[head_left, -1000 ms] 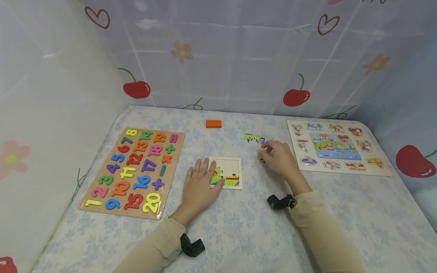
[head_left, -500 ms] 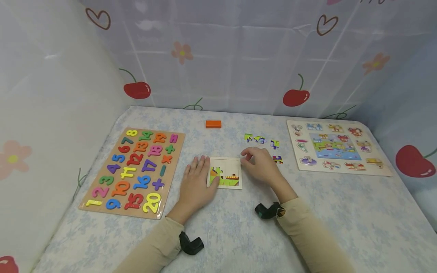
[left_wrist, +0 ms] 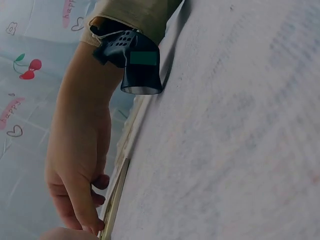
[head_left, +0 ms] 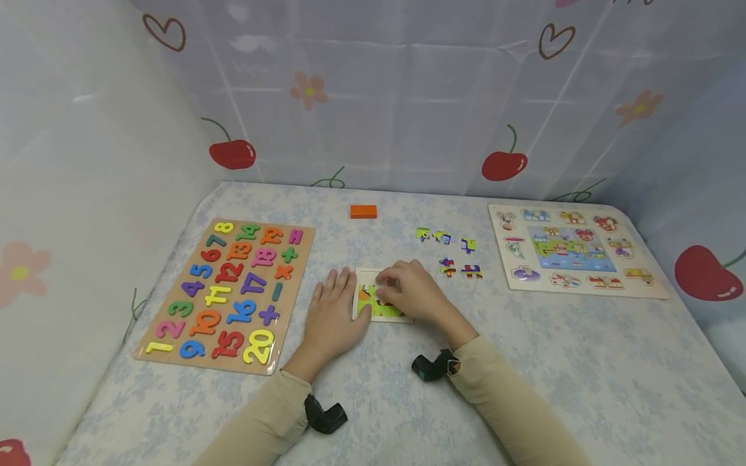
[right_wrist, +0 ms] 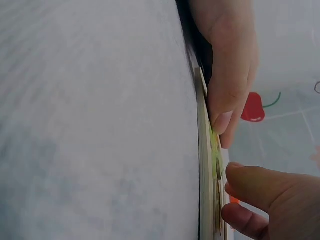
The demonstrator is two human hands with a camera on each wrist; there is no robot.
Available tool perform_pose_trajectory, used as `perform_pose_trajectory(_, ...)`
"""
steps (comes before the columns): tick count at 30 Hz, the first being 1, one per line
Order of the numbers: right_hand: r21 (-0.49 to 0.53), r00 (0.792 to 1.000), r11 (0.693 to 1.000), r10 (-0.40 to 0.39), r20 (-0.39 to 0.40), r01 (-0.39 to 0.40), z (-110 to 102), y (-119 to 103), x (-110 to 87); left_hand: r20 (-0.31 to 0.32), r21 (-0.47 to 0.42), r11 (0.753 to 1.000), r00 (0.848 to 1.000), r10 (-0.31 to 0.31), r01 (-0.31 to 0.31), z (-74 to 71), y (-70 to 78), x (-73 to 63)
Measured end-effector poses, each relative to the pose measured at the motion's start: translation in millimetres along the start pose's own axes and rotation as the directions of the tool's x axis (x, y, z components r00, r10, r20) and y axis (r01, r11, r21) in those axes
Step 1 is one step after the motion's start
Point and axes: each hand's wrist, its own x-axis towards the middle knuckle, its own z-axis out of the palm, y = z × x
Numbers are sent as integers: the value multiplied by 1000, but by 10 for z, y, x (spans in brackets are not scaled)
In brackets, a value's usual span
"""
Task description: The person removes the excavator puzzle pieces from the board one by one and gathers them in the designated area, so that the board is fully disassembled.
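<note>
A small square wooden puzzle tray [head_left: 366,271] lies mid-table, partly filled with green and orange jigsaw pieces. My left hand [head_left: 330,315] lies with straight fingers along the tray's left edge, thumb over its lower left corner. In the left wrist view, the left thumb reaches down to the tray's edge [left_wrist: 119,192]. My right hand [head_left: 417,292] is over the tray's right part, fingers bent and fingertips close above the pieces, hiding much of the picture. The right wrist view shows those fingertips [right_wrist: 240,175] right at the tray; I cannot tell whether they pinch a piece.
Several loose jigsaw pieces [head_left: 471,271] lie right of and behind the tray. An orange block [head_left: 364,211] sits farther back. A number board [head_left: 233,291] stands left, a picture puzzle board [head_left: 574,254] right. Each wrist carries a black camera mount [head_left: 325,415].
My right hand has moved left from the loose pieces to over the tray, uncovering the pieces on the right. The left hand has slid slightly left along the tray's edge.
</note>
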Motion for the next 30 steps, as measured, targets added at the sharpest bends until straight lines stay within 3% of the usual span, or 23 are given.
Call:
perform_pose_trajectory(7,-29,999,999,-41,12,41,42,-41,34,24,-2,1000,1000,7,-7,-17,4,-5)
perform_pose_trajectory(14,-32,1000,999,-13,24,14,77,-42,83,37,9,1000,999,22,-22,-30,-5,-11)
perform_pose_trajectory(18,67,1000,998,11,16,-12,83,-51,104,40,14,999,999,30,-31,-24,-13,-10)
perform_pose_trajectory(24,248,999,969,11,31,-19,82,-49,100,43,22,999,999,33,-34,-10,-20,-7)
perform_pose_trajectory(30,331,998,943,7,60,-27,97,-17,84,45,16,999,998,37,-38,-18,-19,-11)
